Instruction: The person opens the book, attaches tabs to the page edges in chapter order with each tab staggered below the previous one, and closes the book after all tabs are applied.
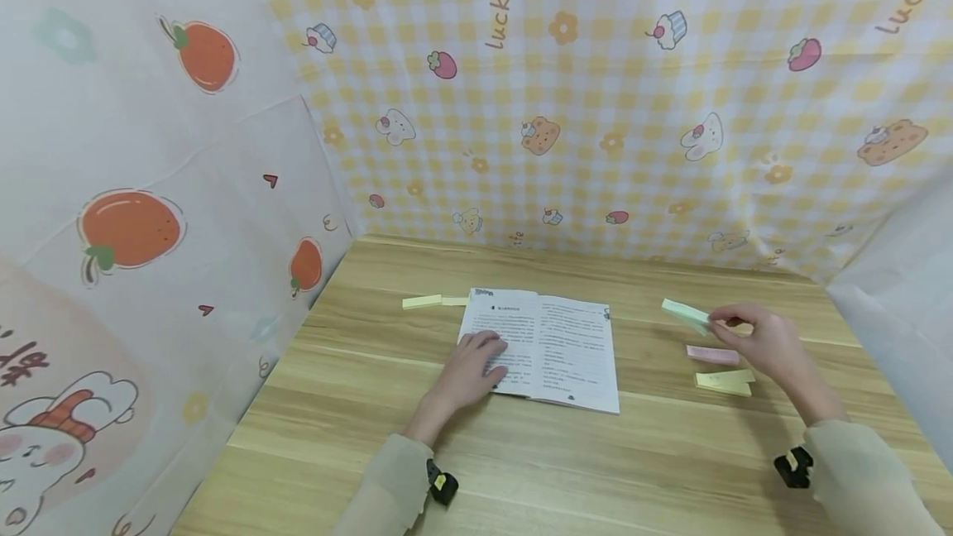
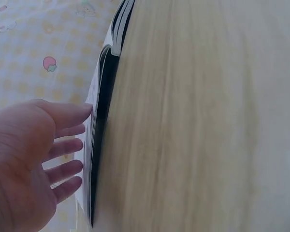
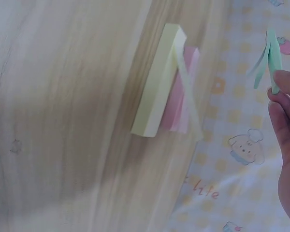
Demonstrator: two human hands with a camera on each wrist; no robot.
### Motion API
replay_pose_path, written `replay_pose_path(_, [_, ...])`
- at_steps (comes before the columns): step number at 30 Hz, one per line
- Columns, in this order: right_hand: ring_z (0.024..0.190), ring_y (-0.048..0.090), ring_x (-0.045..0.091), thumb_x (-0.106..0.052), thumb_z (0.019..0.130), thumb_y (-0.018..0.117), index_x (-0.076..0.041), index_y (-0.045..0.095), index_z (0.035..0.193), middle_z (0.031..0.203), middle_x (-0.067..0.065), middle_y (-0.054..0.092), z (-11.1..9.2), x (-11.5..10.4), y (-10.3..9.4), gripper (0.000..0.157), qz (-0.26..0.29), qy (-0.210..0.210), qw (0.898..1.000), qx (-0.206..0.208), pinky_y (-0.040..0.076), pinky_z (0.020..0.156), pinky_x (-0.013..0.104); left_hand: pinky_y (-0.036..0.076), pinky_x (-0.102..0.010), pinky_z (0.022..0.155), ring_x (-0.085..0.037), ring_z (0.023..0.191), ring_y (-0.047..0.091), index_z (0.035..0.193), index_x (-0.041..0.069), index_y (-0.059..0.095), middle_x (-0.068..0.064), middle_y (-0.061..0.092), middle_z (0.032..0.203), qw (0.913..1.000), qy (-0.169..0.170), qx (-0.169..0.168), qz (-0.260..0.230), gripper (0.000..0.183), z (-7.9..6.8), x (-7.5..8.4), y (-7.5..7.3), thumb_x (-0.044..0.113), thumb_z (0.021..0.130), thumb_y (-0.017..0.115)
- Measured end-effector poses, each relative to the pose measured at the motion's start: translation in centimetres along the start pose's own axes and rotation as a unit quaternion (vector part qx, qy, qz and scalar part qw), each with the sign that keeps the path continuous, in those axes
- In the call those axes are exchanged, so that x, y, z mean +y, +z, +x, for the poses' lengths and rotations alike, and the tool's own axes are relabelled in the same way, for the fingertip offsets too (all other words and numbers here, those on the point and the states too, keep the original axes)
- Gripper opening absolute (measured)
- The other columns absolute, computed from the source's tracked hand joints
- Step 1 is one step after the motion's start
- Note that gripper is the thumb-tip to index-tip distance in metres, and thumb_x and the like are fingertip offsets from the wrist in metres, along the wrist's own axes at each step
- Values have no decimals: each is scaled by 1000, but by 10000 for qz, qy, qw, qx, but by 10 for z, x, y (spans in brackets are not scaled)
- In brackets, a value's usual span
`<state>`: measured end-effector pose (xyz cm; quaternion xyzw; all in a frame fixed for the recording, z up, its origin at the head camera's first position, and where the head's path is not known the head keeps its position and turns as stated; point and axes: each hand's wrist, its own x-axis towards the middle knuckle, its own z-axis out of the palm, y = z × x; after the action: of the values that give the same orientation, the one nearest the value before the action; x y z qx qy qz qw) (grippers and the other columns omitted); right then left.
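An open book [image 1: 573,346] lies on the wooden table, its printed pages facing up. My left hand [image 1: 469,370] rests on the lower part of the left page with loosely bent fingers; the left wrist view shows the thumb [image 2: 72,114] at the book's edge. Off to the right, my right hand [image 1: 767,342] pinches a green sticky-note pad [image 1: 683,314] by its right end. In the right wrist view the green strips [image 3: 275,58] fan apart above the fingertips. Nearer to me lie a pink sticky-note pad [image 1: 712,355] and a yellow sticky-note pad [image 1: 724,387], whose top strip [image 3: 187,89] sticks out.
Beyond the book's upper left corner, yellow paper strips [image 1: 422,302] lie end to end, reaching the page edge. A checkered cloth [image 1: 581,106] hangs behind the table [image 1: 521,470], and a white printed cloth [image 1: 246,147] hangs along the left.
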<state>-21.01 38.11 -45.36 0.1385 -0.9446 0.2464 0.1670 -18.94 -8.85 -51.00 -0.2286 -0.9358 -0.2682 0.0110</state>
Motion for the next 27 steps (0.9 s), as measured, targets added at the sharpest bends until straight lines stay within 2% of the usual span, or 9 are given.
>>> replay_pose_path(3, [84,57,-4,-6,82,83,-11,78,94,97,11,75,1,-6,-1,14,39,-233,9995,187,50,66,22,35,-50,112,-34,132,46,134,6,63,-13,54,142,9997,56,220,48,40,2,1,0,22,97,66])
replay_pose_path(6, [84,57,-4,-3,80,83,-12,78,94,95,10,76,2,-12,-2,17,85,-442,9984,334,47,64,15,37,-49,110,-33,129,49,131,6,64,-12,57,139,9988,122,480,25,38,5,2,-1,20,96,68])
replay_pose_path(13, [86,56,-7,4,75,84,-11,78,92,94,9,75,2,-26,-2,24,168,-926,9939,583,45,60,13,40,-48,108,-31,125,53,128,5,66,-12,60,135,9942,310,997,-240,36,9,11,-8,17,94,69])
replay_pose_path(18, [87,57,-8,9,68,85,-9,77,92,92,6,75,4,-35,0,31,238,-1404,9867,779,44,67,6,40,-47,108,-30,126,53,129,6,65,-12,61,135,9927,399,1111,-251,35,11,18,-14,18,96,68])
replay_pose_path(24, [86,62,0,13,60,86,-8,77,90,89,6,74,9,-46,2,38,415,-2091,9708,1097,47,68,7,41,-45,108,-27,126,53,130,8,65,-9,61,135,9912,514,1209,-160,36,15,24,-17,22,97,68])
replay_pose_path(27, [87,62,1,13,58,85,-9,77,90,89,5,75,11,-52,2,40,525,-2297,9650,1151,48,69,7,40,-43,109,-26,126,53,132,9,63,-7,61,135,9910,542,1210,-207,38,17,27,-20,24,98,67])
